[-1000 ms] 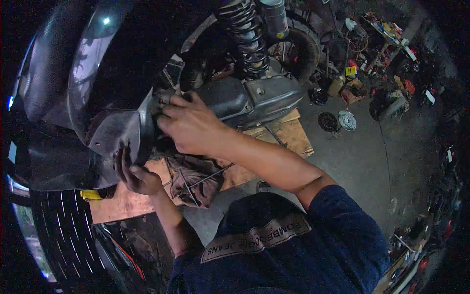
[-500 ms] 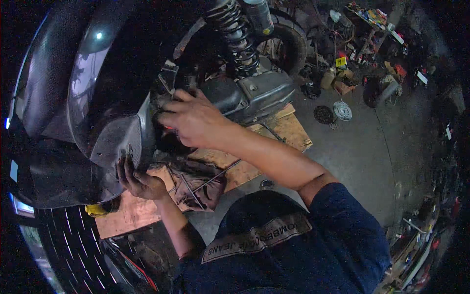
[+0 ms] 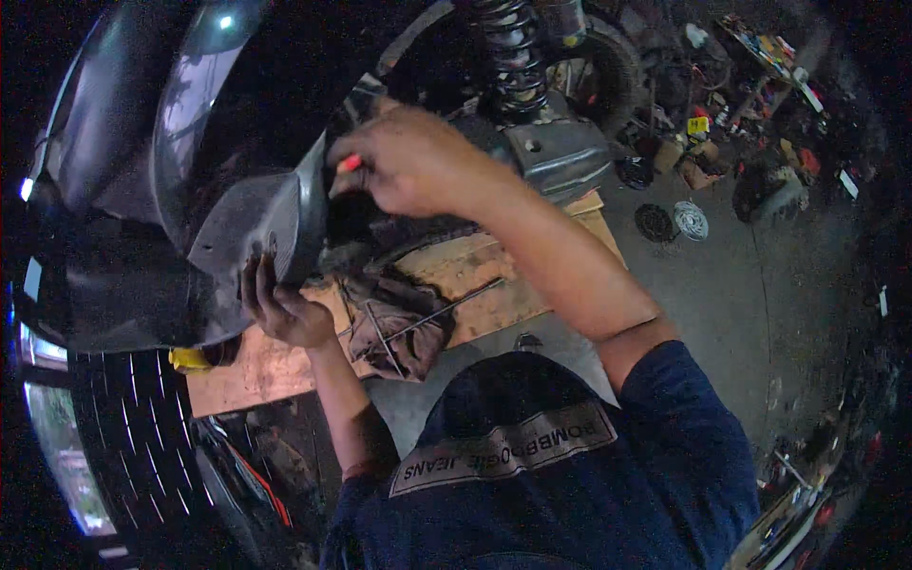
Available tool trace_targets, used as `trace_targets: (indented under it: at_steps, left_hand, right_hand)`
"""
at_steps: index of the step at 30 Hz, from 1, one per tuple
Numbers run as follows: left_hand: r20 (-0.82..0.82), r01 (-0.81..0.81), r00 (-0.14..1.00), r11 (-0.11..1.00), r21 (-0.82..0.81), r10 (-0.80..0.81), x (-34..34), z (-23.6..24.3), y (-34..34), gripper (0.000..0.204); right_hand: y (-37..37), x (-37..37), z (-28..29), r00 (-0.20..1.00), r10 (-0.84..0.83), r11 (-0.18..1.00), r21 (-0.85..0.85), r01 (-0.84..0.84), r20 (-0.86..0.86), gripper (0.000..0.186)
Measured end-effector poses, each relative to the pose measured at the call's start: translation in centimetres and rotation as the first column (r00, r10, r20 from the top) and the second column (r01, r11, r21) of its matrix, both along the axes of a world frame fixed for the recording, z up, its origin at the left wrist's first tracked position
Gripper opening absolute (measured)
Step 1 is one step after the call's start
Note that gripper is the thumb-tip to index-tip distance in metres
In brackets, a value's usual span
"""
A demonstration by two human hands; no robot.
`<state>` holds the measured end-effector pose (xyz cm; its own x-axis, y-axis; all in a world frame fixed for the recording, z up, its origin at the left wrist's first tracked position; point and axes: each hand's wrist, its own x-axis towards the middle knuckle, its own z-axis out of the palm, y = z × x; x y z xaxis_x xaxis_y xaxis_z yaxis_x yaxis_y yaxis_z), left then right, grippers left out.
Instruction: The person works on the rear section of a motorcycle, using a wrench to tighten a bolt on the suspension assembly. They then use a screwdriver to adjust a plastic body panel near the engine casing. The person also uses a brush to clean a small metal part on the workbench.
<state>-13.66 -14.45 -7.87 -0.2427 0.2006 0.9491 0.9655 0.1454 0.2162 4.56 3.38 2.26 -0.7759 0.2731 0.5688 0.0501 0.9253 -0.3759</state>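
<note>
A dark scooter body fills the left and top, its grey floorboard panel ending in a lighter side edge. My left hand is at the panel's lower corner, fingers up against it as it grips there. Over the gap between panel and engine, my right hand is curled round a small thing with a red-orange end; motion blur and the fingers hide the rest. Beyond this hand are a coil-spring shock absorber, the grey engine casing and the wheel.
Under the scooter lies a wooden board bearing a dark crumpled cloth and a long metal T-shaped rod. A yellow object rests at the left. Right, on the floor, are a silver disc, a dark disc and scattered parts.
The whole view has shifted, moving the scene right and up. My right hand has risen a little along the gap, and more of the red-orange end shows. My left hand stays at the panel.
</note>
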Motion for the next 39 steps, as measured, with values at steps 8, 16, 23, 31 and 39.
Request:
trace_targets:
  at_steps: [8,16,23,31,39]
  left_hand:
    - [0.027,0.013,1.000,1.000,0.017,-0.013,0.3,0.0,-0.2,0.049]
    - [-0.019,0.033,0.999,0.999,0.012,-0.032,0.5,0.5,0.0,0.049]
    - [0.016,0.082,0.996,0.993,0.083,-0.083,0.7,0.7,0.5,0.050]
    - [-0.006,0.086,0.996,0.992,0.088,-0.086,0.6,0.6,0.8,0.050]
    - [-0.020,0.071,0.997,0.993,0.094,-0.069,0.3,0.3,0.9,0.049]
  right_hand:
    - [0.3,-0.2,1.0,0.974,0.120,0.961,-0.271,-0.064,0.194,0.028]
    - [-0.3,-1.3,0.6,0.964,0.044,0.999,-0.013,-0.042,0.264,0.026]
    - [-0.5,-2.4,0.4,0.904,-0.081,0.996,0.076,0.055,0.419,0.028]
    - [0.0,-2.6,0.8,0.934,0.043,0.999,-0.007,-0.043,0.355,0.027]
    - [0.4,-1.4,2.4,0.954,0.255,0.947,-0.240,-0.214,0.155,0.025]
